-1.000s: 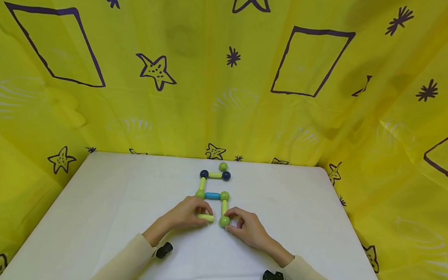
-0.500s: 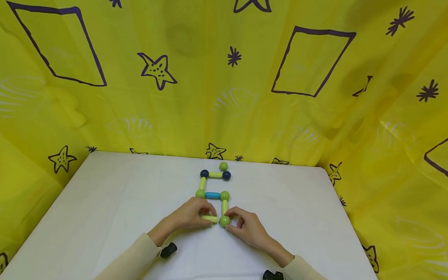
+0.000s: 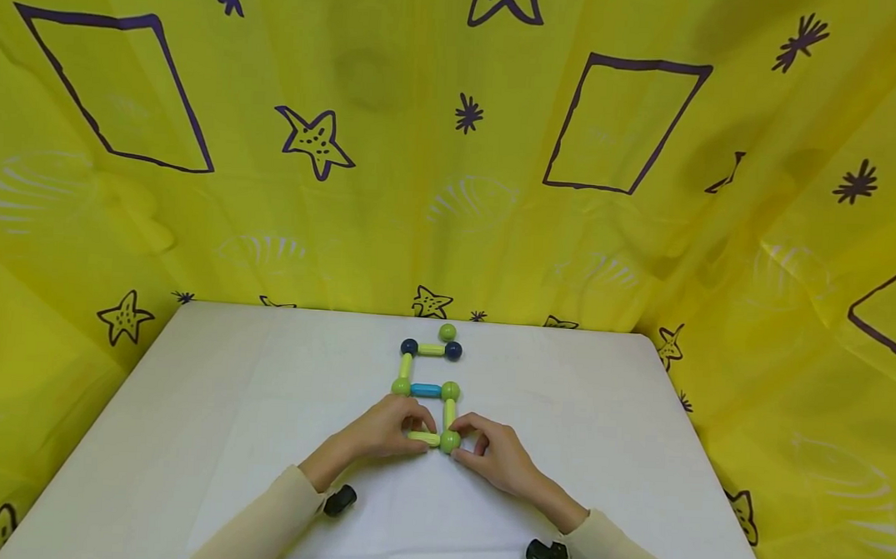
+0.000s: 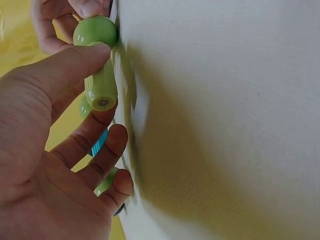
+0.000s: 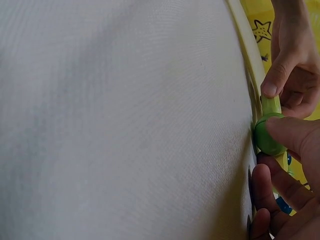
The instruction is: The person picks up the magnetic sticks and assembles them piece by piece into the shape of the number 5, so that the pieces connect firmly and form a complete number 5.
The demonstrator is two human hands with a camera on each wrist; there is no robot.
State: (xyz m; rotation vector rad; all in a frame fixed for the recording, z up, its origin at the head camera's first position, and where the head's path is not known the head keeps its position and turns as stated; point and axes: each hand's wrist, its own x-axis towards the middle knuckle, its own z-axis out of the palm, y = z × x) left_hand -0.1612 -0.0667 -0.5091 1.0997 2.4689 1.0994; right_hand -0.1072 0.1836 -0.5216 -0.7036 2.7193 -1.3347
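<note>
My left hand [image 3: 389, 427] pinches a ribbed yellow-green rod [image 4: 101, 82] between thumb and fingers; a small metal disc shows in its free end. The rod's other end touches a green ball [image 3: 450, 441]. My right hand [image 3: 500, 455] holds that ball between thumb and fingers. From the ball an upright yellow-green rod [image 3: 450, 414] runs away to another green ball [image 3: 450, 390]. A blue rod [image 3: 426, 390] joins this one to a left green ball [image 3: 401, 386]. Beyond it a yellow-green rod [image 3: 406, 366] leads to a dark blue ball [image 3: 409, 346].
At the far end a yellow-green rod [image 3: 431, 350] links the first dark blue ball to a second dark blue ball [image 3: 453, 351]. A loose-looking green ball [image 3: 447, 332] sits just behind it. The white-covered table [image 3: 599, 419] is bordered by a yellow patterned curtain [image 3: 390, 227].
My left hand has moved right with the yellow-green rod, closing the gap until its end meets the green ball. My right hand has stayed in place on the ball.
</note>
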